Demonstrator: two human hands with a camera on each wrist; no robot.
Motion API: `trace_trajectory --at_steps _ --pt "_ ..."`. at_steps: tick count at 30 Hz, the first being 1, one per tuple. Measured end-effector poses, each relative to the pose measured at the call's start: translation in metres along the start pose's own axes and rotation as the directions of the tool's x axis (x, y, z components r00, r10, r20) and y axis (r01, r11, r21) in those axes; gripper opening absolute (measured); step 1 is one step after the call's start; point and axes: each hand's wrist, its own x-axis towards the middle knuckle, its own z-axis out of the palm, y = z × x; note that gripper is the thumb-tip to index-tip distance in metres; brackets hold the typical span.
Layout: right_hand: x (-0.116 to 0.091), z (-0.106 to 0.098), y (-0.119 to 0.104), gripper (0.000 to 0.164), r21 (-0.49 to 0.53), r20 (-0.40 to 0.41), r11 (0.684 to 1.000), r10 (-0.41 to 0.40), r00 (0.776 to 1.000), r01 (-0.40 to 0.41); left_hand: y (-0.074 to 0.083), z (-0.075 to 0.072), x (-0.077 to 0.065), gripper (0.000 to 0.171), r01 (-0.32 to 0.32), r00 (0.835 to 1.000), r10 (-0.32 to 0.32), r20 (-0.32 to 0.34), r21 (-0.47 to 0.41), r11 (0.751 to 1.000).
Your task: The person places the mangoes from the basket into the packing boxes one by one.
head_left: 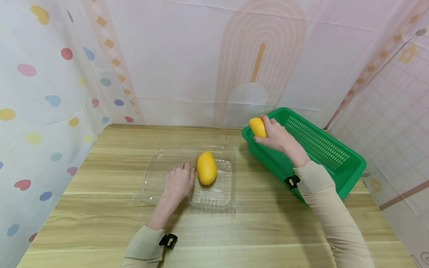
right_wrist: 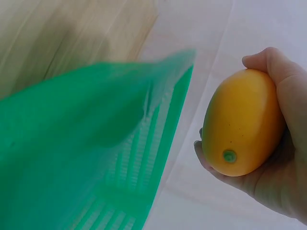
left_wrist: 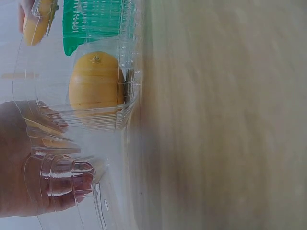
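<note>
Mango (head_left: 257, 127) in the right hand (head_left: 276, 136), by the green basket (head_left: 358, 163)'s far-left end
Fingers curl round it; loosening could drop it. Nearer left, the left hand (head_left: 178, 181) touches a clear box (head_left: 222, 191) holding another mango (head_left: 206, 168), grip unclear.

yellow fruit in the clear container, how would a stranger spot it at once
On the wooden table, left of the green basket, lies an open clear container. In its right half, beside the left hand, sits an oval yellow fruit. Unlike the other yellow fruit, held in the right hand by the basket, this one lies in the container.
</note>
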Motion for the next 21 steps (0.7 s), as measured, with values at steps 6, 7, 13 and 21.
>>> trace_trajectory --at_steps 6,7,13,21 --pt "0.000 0.012 -0.021 0.067 0.013 -0.005 1.000 -0.024 1.000 0.024 0.000 0.000 0.000 0.027 -0.003 1.000 0.003 -0.001 0.003 1.000" --pt "0.000 0.014 -0.024 0.066 0.016 -0.006 0.999 -0.028 1.000 0.028 0.000 0.000 0.000 0.026 -0.003 1.000 0.003 -0.002 0.004 1.000" --pt "0.001 0.030 -0.038 0.068 0.033 -0.002 0.999 -0.038 0.999 0.038 0.000 0.000 0.001 0.027 -0.004 1.000 0.004 -0.011 0.010 1.000" --pt "0.000 0.052 -0.052 0.068 0.062 -0.008 0.997 -0.040 0.999 0.041 0.000 0.001 0.001 0.023 -0.016 1.000 0.016 -0.026 0.015 1.000"
